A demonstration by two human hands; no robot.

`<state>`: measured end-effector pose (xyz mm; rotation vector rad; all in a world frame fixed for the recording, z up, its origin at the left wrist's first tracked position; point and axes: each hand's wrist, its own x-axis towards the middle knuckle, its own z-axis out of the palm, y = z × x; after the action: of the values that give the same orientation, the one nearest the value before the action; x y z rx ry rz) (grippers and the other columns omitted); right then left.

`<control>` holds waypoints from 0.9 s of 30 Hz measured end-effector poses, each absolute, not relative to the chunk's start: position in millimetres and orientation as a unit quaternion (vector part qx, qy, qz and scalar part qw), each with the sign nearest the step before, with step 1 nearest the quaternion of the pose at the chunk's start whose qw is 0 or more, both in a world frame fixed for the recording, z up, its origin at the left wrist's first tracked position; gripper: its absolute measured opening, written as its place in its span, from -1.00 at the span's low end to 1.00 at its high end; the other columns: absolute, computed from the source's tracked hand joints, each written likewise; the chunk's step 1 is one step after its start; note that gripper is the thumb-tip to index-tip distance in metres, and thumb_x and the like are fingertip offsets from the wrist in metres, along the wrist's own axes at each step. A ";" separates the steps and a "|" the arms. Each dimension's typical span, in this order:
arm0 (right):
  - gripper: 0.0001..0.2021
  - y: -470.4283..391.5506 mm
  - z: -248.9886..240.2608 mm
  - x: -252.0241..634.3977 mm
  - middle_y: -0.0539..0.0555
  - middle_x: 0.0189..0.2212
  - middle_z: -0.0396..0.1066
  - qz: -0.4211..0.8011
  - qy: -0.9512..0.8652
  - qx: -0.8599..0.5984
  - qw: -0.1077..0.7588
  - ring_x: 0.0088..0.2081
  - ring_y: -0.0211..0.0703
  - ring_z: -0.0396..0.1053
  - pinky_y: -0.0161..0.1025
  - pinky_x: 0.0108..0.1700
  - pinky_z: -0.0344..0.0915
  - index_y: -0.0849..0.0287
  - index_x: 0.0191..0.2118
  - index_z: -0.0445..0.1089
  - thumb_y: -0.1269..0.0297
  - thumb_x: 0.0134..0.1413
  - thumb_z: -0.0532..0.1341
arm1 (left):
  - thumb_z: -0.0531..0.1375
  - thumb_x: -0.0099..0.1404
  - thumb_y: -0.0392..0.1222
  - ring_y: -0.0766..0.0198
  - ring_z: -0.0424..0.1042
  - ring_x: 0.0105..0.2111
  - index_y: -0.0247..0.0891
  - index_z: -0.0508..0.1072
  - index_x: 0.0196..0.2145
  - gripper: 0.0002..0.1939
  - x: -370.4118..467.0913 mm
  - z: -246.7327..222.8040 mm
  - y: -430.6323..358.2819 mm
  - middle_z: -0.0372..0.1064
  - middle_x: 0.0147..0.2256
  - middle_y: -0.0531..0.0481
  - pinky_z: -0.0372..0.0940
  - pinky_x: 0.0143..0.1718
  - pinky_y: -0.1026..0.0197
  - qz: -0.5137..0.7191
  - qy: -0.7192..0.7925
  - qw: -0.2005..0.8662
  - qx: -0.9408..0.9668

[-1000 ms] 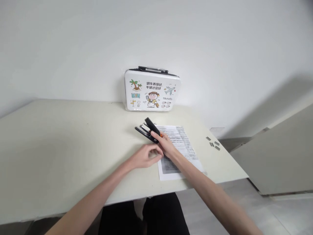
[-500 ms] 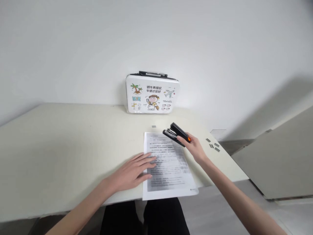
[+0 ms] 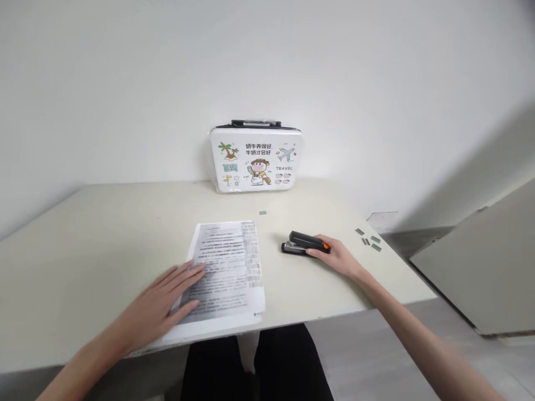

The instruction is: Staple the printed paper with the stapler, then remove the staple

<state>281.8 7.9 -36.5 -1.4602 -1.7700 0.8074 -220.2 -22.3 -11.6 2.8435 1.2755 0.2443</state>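
Observation:
My left hand (image 3: pixel 165 303) lies flat with its fingers stretched out over the left side of a stack of printed paper (image 3: pixel 228 273). The sheets rest on the pale table close to its front edge, their left part hidden under the hand. To the right of the paper, my right hand (image 3: pixel 336 256) grips a black stapler (image 3: pixel 303 242) with an orange mark near its back end. The stapler's nose points left, and it is low over or resting on the tabletop, apart from the paper.
A white carrying case (image 3: pixel 254 159) with cartoon prints stands upright against the wall at the back of the table (image 3: pixel 104 239). One small strip of staples (image 3: pixel 262 212) lies in front of it. Several more staple strips (image 3: pixel 365 241) lie near the right edge.
The paper has slid left across the table under my left hand. My right hand has lowered the stapler from over the paper's top right corner to beside the paper.

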 end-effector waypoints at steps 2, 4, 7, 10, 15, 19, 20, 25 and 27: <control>-0.56 8.1 -36.6 281.9 0.09 -0.09 0.61 0.321 -0.706 -0.533 0.337 -0.09 0.04 0.52 -0.10 -0.03 0.40 0.07 0.04 0.53 -0.14 0.24 0.28 | 0.12 0.52 0.15 -0.04 0.17 0.42 0.15 0.06 0.51 -0.31 -230.6 -10.4 -20.7 0.12 0.44 0.14 0.12 0.43 -0.15 0.076 0.419 0.002 0.905; -0.57 8.1 -36.0 282.1 0.10 -0.03 0.60 0.328 -0.719 -0.513 0.335 -0.03 0.06 0.52 -0.07 0.04 0.40 0.05 0.08 0.51 -0.11 0.25 0.29 | 0.12 0.52 0.14 -0.04 0.18 0.42 0.12 0.07 0.51 -0.31 -237.7 -9.7 -18.6 0.13 0.44 0.12 0.15 0.42 -0.15 0.076 0.425 -0.001 0.902; -0.57 7.5 -35.3 283.0 0.11 0.04 0.58 0.334 -0.717 -0.508 0.342 0.03 0.07 0.51 -0.04 0.10 0.40 0.04 0.12 0.49 -0.10 0.29 0.26 | 0.13 0.51 0.14 -0.06 0.21 0.41 0.08 0.17 0.48 -0.34 -238.8 -9.2 -16.9 0.17 0.42 0.08 0.18 0.41 -0.17 0.081 0.427 -0.002 0.901; -0.57 6.6 -36.3 283.8 0.12 0.09 0.57 0.328 -0.691 -0.525 0.373 0.11 0.07 0.49 -0.03 0.18 0.36 0.03 0.09 0.49 -0.12 0.42 0.08 | 0.15 0.50 0.16 -0.06 0.26 0.39 0.06 0.30 0.41 -0.41 -225.8 -7.7 -17.7 0.26 0.39 0.04 0.19 0.40 -0.19 0.106 0.431 0.002 0.896; -0.53 6.7 -42.5 282.6 0.15 0.03 0.59 0.310 -0.619 -0.577 0.433 0.09 0.07 0.51 -0.03 0.19 0.34 0.06 0.00 0.49 -0.14 0.46 -0.02 | 0.13 0.53 0.10 0.00 0.35 0.32 0.01 0.43 0.29 -0.55 -175.6 0.4 -19.0 0.41 0.29 0.02 0.24 0.37 -0.11 0.148 0.426 0.042 0.892; -0.55 8.0 -45.6 281.4 0.15 0.00 0.59 0.292 -0.628 -0.579 0.430 0.06 0.07 0.51 -0.04 0.19 0.33 0.06 -0.01 0.47 -0.14 0.45 -0.01 | 0.10 0.56 0.02 0.03 0.41 0.25 -0.02 0.52 0.14 -0.68 -121.5 6.9 -12.6 0.53 0.15 0.02 0.27 0.33 -0.10 0.145 0.390 0.088 0.905; -0.54 8.3 -45.8 281.1 0.15 -0.01 0.59 0.285 -0.633 -0.578 0.428 0.05 0.07 0.50 -0.04 0.19 0.32 0.05 -0.03 0.47 -0.13 0.45 -0.03 | 0.09 0.56 0.01 0.04 0.42 0.24 -0.04 0.53 0.11 -0.69 -107.6 7.3 -9.0 0.54 0.13 0.01 0.28 0.31 -0.09 0.149 0.388 0.096 0.904; -0.52 7.3 -45.4 280.3 0.16 -0.02 0.58 0.277 -0.639 -0.577 0.427 0.00 0.06 0.50 -0.06 0.14 0.33 0.05 -0.05 0.47 -0.14 0.45 -0.06 | 0.13 0.54 -0.04 0.02 0.47 0.14 -0.12 0.52 0.07 -0.73 -38.1 0.5 22.6 0.53 0.08 -0.06 0.33 0.20 -0.07 0.182 0.410 0.132 0.884; -0.51 4.8 -44.1 280.3 0.15 -0.05 0.58 0.283 -0.634 -0.580 0.426 0.00 0.06 0.49 -0.07 0.13 0.33 0.06 -0.03 0.47 -0.16 0.46 -0.06 | 0.20 0.51 -0.02 -0.03 0.45 0.15 -0.14 0.51 0.09 -0.71 -12.6 -3.9 37.6 0.54 0.09 -0.09 0.30 0.21 -0.10 0.190 0.401 0.136 0.886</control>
<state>280.3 4.8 -44.1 -1.4490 -1.5854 0.7075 -12.6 37.6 -3.9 2.5639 1.1622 0.5503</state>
